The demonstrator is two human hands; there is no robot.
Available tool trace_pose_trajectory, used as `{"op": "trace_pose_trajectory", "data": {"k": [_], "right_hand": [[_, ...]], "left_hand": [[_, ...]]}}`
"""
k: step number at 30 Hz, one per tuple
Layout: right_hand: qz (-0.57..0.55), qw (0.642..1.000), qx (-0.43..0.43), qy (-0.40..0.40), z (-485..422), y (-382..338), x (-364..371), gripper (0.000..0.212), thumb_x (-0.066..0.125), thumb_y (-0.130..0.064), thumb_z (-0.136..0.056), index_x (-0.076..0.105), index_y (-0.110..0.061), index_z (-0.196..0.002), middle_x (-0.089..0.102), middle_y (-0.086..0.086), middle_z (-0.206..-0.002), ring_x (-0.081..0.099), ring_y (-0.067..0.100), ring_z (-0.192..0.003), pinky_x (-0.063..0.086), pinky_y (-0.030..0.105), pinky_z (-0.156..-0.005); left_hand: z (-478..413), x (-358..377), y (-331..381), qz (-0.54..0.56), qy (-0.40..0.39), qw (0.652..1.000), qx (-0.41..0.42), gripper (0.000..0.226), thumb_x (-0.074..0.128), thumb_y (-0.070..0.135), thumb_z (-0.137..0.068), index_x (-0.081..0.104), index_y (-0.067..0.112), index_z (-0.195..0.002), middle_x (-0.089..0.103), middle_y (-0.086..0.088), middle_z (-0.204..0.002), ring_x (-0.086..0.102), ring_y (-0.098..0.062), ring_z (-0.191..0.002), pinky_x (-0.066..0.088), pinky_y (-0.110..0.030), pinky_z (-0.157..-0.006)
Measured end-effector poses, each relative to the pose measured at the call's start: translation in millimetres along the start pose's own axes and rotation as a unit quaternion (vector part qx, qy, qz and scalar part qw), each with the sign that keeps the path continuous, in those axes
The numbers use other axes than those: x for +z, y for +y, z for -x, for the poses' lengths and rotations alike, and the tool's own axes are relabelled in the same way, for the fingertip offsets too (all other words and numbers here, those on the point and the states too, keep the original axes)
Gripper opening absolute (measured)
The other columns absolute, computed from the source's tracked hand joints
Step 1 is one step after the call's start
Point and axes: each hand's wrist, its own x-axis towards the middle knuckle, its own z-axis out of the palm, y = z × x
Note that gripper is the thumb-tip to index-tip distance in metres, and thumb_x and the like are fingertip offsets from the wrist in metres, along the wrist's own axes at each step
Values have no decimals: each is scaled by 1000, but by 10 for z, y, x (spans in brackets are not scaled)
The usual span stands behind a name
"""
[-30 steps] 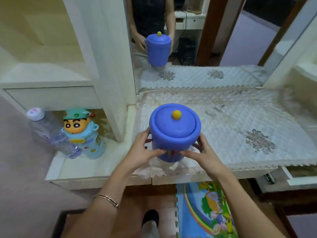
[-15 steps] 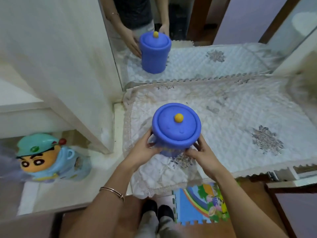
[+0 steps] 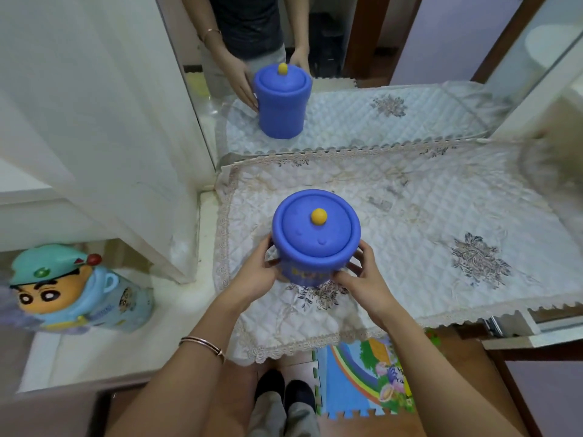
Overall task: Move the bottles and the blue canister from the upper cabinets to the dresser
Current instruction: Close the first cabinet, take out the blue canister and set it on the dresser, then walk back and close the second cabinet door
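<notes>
Yellow lettering on the front of the blue canister, too blurred to read; small print on the cartoon bottle, also illegible; handwriting on the play mat, unreadable.

Single head-worn view, looking steeply down, close over dresser, edges perhaps blurred

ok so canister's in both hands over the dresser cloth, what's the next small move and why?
Probably let go and draw both hands back. The blue canister stands upright on the quilted cloth, well in from the front edge, lid on, and seems to rest there, though its base is hidden. The left hand and right hand clasp its lower sides, so only the release looks left.
</notes>
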Motion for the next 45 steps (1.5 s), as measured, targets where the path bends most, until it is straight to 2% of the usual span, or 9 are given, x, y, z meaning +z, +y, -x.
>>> {"op": "trace_pose_trajectory", "data": {"k": [5,11,15,19,24,28,37,42,45], "right_hand": [[4,1000,-4,5,16,-59,6,61,54,3,-86,31,-28,-133,36,-6,-133,44,12,-113,48,22,-75],[-1,1000,5,6,37,-104,38,65,55,2,-86,29,-28,-138,37,-9,-132,41,11,-118,44,32,-85],[9,1000,-1,6,41,-128,57,64,55,0,-87,31,-28,-139,39,-11,-133,42,14,-123,45,35,-92],[29,999,3,14,49,-130,59,63,55,-4,-88,30,-27,-141,39,-8,-137,44,20,-125,45,40,-99],[76,995,21,63,127,-52,-43,56,55,-9,-89,34,-20,-140,44,-1,-128,49,22,-119,49,20,-70],[106,988,24,111,338,70,-155,36,59,-11,-87,53,-15,-122,58,1,-105,56,18,-98,46,26,-80],[108,943,78,306,1644,802,-130,13,57,-9,-87,64,-10,-98,60,2,-84,55,16,-77,40,8,-58],[-29,853,183,488,2805,1642,646,13,59,-7,-84,61,-16,-94,58,-3,-72,53,11,-67,40,8,-60],[-132,785,258,547,3553,2106,1320,10,55,-6,-85,57,-14,-92,56,-4,-71,55,17,-71,43,24,-69]], "left_hand": [[25,10,-6,-8,15,1000,8,52,46,-1,-90,38,25,-135,39,2,-145,50,-13,-115,45,-20,-79],[35,25,29,-25,29,999,9,50,52,4,-88,40,22,-133,45,5,-135,52,7,-95,48,-9,-67],[33,18,41,-45,35,998,-1,48,56,9,-86,42,25,-129,47,5,-130,43,-9,-121,36,-27,-92],[73,13,25,-62,38,997,3,47,51,10,-89,40,25,-132,45,7,-127,44,-7,-114,34,-27,-91],[167,-57,-97,-144,74,987,-17,46,47,11,-90,39,17,-135,52,-1,-125,54,-18,-106,39,-27,-89],[284,-115,-177,-188,87,978,19,34,47,7,-89,54,13,-121,61,-1,-107,57,-15,-95,42,-19,-76],[460,344,-472,-294,-192,931,99,21,52,6,-86,57,23,-98,62,5,-89,59,-10,-82,45,-9,-68],[632,508,-961,-366,-380,845,86,16,53,7,-88,60,18,-99,61,7,-82,58,-14,-82,45,-13,-67],[908,424,-1421,-430,-456,777,49,18,55,8,-88,60,25,-90,64,-6,-86,61,-25,-86,44,-19,-72]]}}
